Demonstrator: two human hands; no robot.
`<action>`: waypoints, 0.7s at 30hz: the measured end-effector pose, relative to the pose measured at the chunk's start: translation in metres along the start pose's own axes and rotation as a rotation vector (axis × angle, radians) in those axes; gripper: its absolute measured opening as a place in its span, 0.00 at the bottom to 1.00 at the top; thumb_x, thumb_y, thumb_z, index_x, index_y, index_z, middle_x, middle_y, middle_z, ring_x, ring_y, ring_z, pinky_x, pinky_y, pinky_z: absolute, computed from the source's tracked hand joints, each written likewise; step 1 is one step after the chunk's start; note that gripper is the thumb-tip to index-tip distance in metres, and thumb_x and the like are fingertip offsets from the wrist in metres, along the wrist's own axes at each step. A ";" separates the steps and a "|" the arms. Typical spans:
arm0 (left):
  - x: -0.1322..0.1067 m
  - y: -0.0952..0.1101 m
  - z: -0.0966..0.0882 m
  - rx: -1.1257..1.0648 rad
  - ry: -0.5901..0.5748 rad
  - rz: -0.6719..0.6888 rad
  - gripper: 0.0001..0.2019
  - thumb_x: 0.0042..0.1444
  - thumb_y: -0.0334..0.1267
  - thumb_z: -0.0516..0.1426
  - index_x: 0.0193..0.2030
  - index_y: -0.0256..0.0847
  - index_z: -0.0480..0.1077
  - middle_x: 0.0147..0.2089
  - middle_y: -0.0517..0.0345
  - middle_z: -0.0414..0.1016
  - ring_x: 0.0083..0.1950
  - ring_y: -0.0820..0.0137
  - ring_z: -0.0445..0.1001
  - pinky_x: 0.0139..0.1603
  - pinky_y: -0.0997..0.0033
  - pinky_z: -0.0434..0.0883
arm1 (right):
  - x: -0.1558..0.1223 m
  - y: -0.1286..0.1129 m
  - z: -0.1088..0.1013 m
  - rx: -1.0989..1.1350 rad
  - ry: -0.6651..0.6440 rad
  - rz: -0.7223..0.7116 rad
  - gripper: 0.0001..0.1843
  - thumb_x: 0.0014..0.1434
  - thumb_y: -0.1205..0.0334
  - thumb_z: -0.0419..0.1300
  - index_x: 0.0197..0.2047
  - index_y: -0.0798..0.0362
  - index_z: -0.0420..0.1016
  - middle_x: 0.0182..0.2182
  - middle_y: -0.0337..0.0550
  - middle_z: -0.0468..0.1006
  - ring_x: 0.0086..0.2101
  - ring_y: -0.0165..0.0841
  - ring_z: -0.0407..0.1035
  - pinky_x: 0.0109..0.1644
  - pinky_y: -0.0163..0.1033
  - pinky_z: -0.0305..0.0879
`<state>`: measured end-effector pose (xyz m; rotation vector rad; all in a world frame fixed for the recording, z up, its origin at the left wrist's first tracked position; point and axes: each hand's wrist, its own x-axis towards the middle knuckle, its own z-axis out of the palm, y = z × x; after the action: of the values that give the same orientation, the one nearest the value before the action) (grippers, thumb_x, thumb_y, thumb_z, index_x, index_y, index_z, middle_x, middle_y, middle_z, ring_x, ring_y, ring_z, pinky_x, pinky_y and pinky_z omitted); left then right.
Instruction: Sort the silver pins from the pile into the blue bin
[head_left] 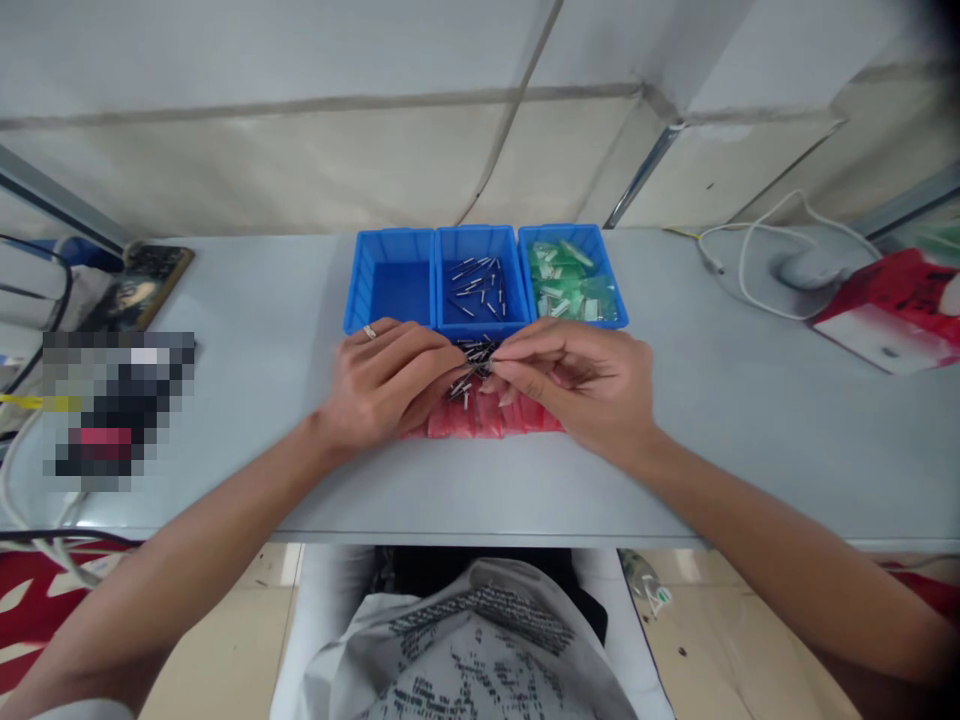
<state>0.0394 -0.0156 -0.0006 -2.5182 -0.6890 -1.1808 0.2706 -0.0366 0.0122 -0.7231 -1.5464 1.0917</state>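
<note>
My left hand (394,385), with a ring on one finger, is closed in a pinch at its thumb and fingertips. Facing it, my right hand (592,385) also pinches, its other fingers curled loosely. The fingertips of both nearly meet at a small, thin, shiny piece, too small to name. Just under them lies a pile of small black-and-silver pins (466,388), partly hidden by the hands. Red plastic bags (487,415) lie flat on the table beneath the hands, near the pins.
Behind the hands stand three joined blue bins: an empty left bin (401,290), a middle bin (474,235) with several pins, and a right bin (591,238) with green bags. A phone (161,285) and cables are at left. A red-and-white box (885,310) and a white cable (742,260) lie right.
</note>
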 end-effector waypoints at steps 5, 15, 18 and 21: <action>0.001 -0.004 -0.002 0.025 0.022 0.011 0.08 0.63 0.34 0.64 0.47 0.42 0.71 0.37 0.59 0.81 0.34 0.70 0.79 0.35 0.68 0.70 | -0.001 0.002 -0.001 0.004 0.011 0.012 0.07 0.63 0.69 0.69 0.42 0.49 0.85 0.35 0.38 0.84 0.31 0.30 0.83 0.33 0.35 0.83; 0.004 -0.001 -0.004 -0.002 -0.015 -0.012 0.02 0.66 0.32 0.59 0.43 0.42 0.68 0.36 0.58 0.80 0.34 0.70 0.79 0.34 0.68 0.68 | 0.003 -0.003 -0.001 0.089 -0.033 0.056 0.04 0.62 0.68 0.70 0.40 0.50 0.84 0.35 0.39 0.83 0.30 0.31 0.81 0.32 0.37 0.81; 0.002 -0.001 -0.003 -0.026 -0.013 -0.018 0.06 0.65 0.33 0.61 0.45 0.41 0.68 0.37 0.59 0.81 0.34 0.70 0.79 0.35 0.68 0.68 | 0.004 -0.002 -0.002 0.092 -0.018 0.043 0.05 0.61 0.70 0.71 0.39 0.50 0.84 0.34 0.39 0.83 0.30 0.30 0.81 0.32 0.36 0.81; 0.002 -0.001 -0.003 0.013 -0.032 -0.005 0.05 0.66 0.35 0.61 0.44 0.42 0.68 0.37 0.60 0.81 0.34 0.71 0.79 0.34 0.68 0.68 | 0.004 -0.001 -0.002 0.092 -0.008 0.046 0.06 0.61 0.70 0.71 0.39 0.50 0.84 0.34 0.38 0.83 0.29 0.30 0.81 0.32 0.36 0.80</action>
<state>0.0381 -0.0156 0.0024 -2.5314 -0.7088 -1.1363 0.2713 -0.0330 0.0148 -0.6949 -1.4825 1.1937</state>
